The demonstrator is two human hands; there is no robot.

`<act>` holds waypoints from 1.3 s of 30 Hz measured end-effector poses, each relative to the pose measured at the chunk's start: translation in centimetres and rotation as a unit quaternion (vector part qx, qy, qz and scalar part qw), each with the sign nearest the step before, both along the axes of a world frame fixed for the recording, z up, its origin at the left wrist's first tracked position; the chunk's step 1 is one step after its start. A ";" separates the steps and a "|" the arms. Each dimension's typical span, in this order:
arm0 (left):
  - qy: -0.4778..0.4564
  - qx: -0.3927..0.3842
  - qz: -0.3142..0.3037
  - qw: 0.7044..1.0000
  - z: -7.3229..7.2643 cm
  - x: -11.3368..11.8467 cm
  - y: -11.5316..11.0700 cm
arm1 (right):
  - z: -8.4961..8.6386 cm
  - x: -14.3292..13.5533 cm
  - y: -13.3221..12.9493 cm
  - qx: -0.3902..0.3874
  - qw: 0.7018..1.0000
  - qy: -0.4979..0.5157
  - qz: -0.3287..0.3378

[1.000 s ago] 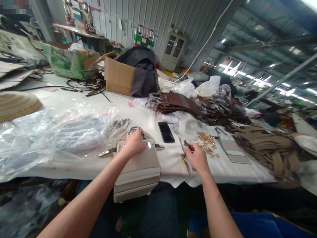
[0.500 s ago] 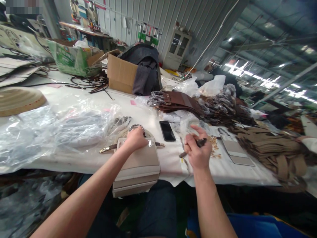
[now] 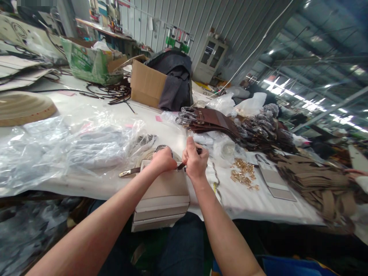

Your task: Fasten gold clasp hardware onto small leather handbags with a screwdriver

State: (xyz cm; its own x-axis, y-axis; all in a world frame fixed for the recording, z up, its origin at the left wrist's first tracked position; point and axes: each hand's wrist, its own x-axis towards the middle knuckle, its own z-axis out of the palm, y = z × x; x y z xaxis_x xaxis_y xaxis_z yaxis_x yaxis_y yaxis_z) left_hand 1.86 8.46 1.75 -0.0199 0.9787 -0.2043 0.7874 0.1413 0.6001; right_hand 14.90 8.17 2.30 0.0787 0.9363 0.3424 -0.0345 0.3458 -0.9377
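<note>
A beige boxy handbag [image 3: 162, 189] rests at the table's front edge, its layered lower part overhanging toward my lap. My left hand [image 3: 164, 159] is closed on the bag's top, by its plastic-wrapped handle [image 3: 163, 147]. Out to the left sticks a dark strap [image 3: 130, 172] with a gold metal end. My right hand [image 3: 196, 159], thumb up, is wrapped round a dark stick-like tool [image 3: 199, 151]; the kind cannot be made out. Its lower end reaches the bag's top right corner beside my left hand. The bag's right strap is largely hidden there.
Gold hardware pieces [image 3: 243, 171] lie scattered to the right, near a flat beige panel [image 3: 277, 184] and stacked brown pieces [image 3: 310, 180]. Brown bag parts [image 3: 215, 120] are piled behind. Clear plastic bags [image 3: 94, 149] cover the left. A cardboard box [image 3: 148, 84] stands farther back.
My right hand has moved left with the dark tool, from over the table to the bag's top right corner. It now covers the phone. My left hand stays on the bag.
</note>
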 end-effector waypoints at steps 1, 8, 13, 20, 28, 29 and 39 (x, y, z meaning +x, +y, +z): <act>-0.002 -0.001 -0.001 1.000 -0.1 0.0 0.1 | -0.1 0.1 -0.1 -0.002 1.000 -0.008 -0.005; -0.001 0.001 -0.023 1.000 0.0 -0.1 0.1 | -1.2 0.1 -2.4 0.026 0.993 -0.111 -0.032; 0.004 0.007 -0.011 1.000 -0.2 0.0 -0.3 | -0.3 0.2 -0.9 0.001 1.000 -0.013 -0.023; -0.001 0.016 0.002 1.000 -0.6 0.2 -0.3 | 1.6 0.7 0.1 -0.070 0.994 0.065 0.062; 0.005 0.011 0.001 1.000 -0.2 0.4 -0.7 | 0.1 -1.3 5.7 -0.277 0.958 0.069 0.031; 0.007 0.007 0.001 1.000 -0.1 0.4 -0.7 | 0.1 -1.6 6.5 -0.316 0.946 0.059 0.038; -0.005 -0.003 -0.001 1.000 -0.5 0.2 -0.1 | 1.1 -0.4 1.8 -0.046 0.995 0.085 -0.007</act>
